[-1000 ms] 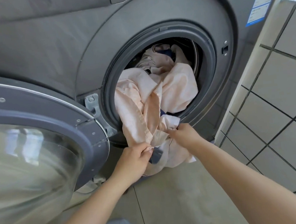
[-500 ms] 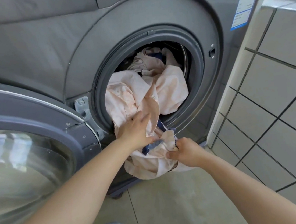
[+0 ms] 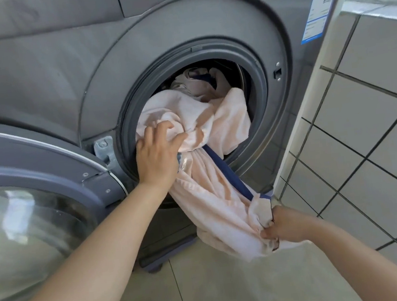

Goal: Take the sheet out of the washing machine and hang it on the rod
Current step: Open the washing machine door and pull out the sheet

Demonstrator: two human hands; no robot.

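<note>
A pale pink sheet [image 3: 212,202] with a dark blue band spills out of the round opening of the grey washing machine [image 3: 180,29]. Part of the sheet is still bunched inside the drum. My left hand [image 3: 158,152] grips a fold of the sheet at the lower left of the opening. My right hand [image 3: 283,224] grips the pulled-out end low and to the right, above the floor. The sheet stretches between both hands. No rod is in view.
The machine's door [image 3: 37,191] with its glass window stands swung open at the left. A tiled wall [image 3: 374,131] rises close on the right. Pale floor tiles [image 3: 231,281] lie below, and my knee shows at the bottom edge.
My left hand has reached up into the opening and taken a new fold. My right hand has pulled its end of the sheet down and to the right, drawing more sheet out.
</note>
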